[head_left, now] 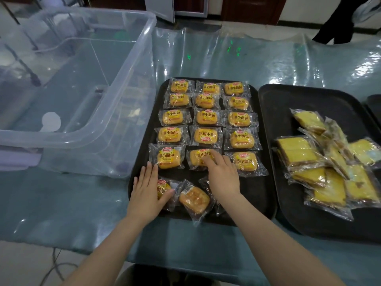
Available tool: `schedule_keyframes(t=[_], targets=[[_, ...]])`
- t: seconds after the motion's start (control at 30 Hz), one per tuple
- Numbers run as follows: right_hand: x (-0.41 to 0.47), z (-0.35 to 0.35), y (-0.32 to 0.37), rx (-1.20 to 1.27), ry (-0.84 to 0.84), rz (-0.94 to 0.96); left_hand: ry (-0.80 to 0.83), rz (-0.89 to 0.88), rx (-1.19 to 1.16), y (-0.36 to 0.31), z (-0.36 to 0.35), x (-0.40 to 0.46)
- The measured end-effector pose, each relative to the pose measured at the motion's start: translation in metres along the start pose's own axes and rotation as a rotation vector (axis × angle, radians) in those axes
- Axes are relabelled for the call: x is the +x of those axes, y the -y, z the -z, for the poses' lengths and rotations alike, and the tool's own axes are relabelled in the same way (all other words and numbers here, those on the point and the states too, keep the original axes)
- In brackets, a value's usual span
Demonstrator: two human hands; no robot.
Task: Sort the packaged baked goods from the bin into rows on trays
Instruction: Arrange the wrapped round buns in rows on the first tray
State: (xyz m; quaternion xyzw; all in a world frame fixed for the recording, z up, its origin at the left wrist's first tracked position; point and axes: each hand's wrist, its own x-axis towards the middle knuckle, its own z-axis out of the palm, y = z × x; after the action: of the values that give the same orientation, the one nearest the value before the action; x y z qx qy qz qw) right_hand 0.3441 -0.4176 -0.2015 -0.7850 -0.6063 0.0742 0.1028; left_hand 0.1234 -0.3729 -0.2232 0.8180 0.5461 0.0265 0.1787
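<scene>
The small-bread packets lay in three columns on the left tray (142,178), five rows done; the clear bin (82,89) at ten o'clock looked emptied; the right hand (221,174) pressed curled fingertips onto the middle packet (199,157) of the fifth row; the left hand (147,187), fingers straight and together, rested on a loose packet (165,190) at seven o'clock, beside an overturned packet (193,200); the slick wrappers could slide and skew neighbouring rows; the cake slices (321,162) at three o'clock sat heaped, unsorted.
</scene>
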Motion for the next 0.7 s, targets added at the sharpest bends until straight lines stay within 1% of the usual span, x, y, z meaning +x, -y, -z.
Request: schedule_keyframes(t=[0.1, 0.17, 0.3, 0.43, 0.5, 0.57, 0.7], targets=[[-0.001, -0.001, -0.004, 0.035, -0.055, 0.022, -0.026, -0.066, 0.018, -0.007, 0.004, 0.006], [0.004, -0.001, -0.006, 0.096, -0.055, 0.066, -0.025, -0.137, 0.067, -0.013, 0.007, 0.014], [0.019, -0.009, -0.009, 0.108, 0.044, 0.155, 0.04, -0.224, 0.128, -0.023, 0.007, 0.03], [0.016, -0.021, -0.009, 0.037, 0.187, 0.153, 0.128, -0.218, 0.163, -0.023, 0.001, 0.033], [0.011, -0.02, -0.009, 0.005, 0.213, 0.155, 0.141, -0.217, 0.169, -0.022, -0.001, 0.033], [0.008, -0.012, -0.008, 0.031, 0.181, 0.169, 0.147, -0.226, 0.147, -0.022, 0.0, 0.033], [-0.018, 0.011, -0.007, 0.184, -0.013, 0.147, 0.143, -0.229, -0.025, -0.021, 0.008, 0.034]])
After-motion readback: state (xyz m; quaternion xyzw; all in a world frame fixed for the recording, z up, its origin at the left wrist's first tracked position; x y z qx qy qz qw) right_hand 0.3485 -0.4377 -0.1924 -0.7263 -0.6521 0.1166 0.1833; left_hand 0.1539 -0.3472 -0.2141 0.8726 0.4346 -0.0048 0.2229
